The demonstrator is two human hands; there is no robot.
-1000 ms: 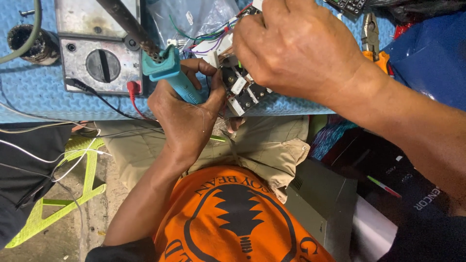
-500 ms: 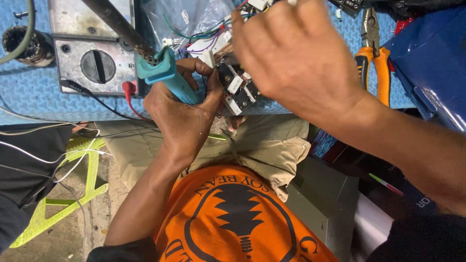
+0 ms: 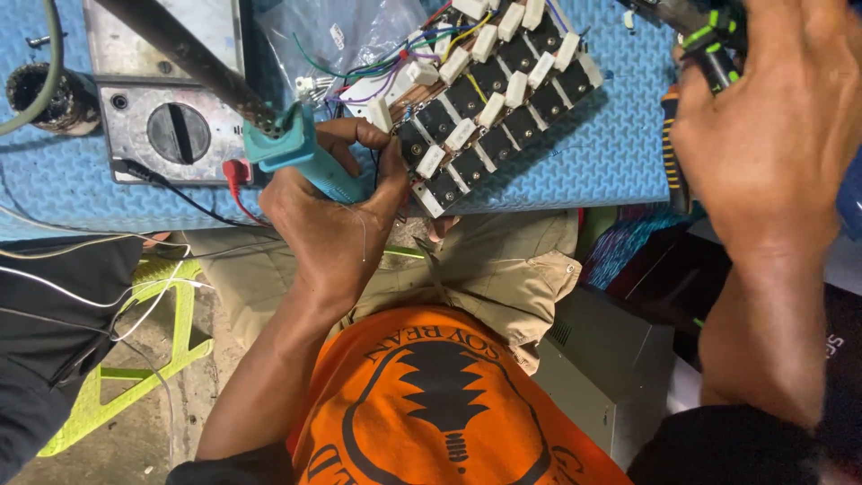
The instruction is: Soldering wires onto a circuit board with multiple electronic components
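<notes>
My left hand (image 3: pixel 328 229) grips a teal-handled soldering iron (image 3: pixel 296 148), whose dark shaft runs up to the left. Its fingertips touch the near corner of a circuit board (image 3: pixel 489 108) that carries rows of black parts and white blocks with coloured wires. The board lies tilted on a blue mat (image 3: pixel 584 162). My right hand (image 3: pixel 772 135) is at the far right, away from the board, with its back to the camera. Its fingers sit over a tool with green-and-black handles (image 3: pixel 709 45), and I cannot see whether they grip it. Orange-handled pliers (image 3: pixel 672 153) lie just left of that hand.
A grey meter with a round dial (image 3: pixel 171 108) and a red plug (image 3: pixel 235 171) sits on the mat at left. A clear plastic bag (image 3: pixel 359 36) lies behind the board. A grey metal box (image 3: pixel 611 368) stands by my right knee and a yellow-green frame (image 3: pixel 171 350) lies on the floor.
My right hand has lifted off the circuit board and swung right to the tools, uncovering the board. My left hand still holds the soldering iron in the same spot.
</notes>
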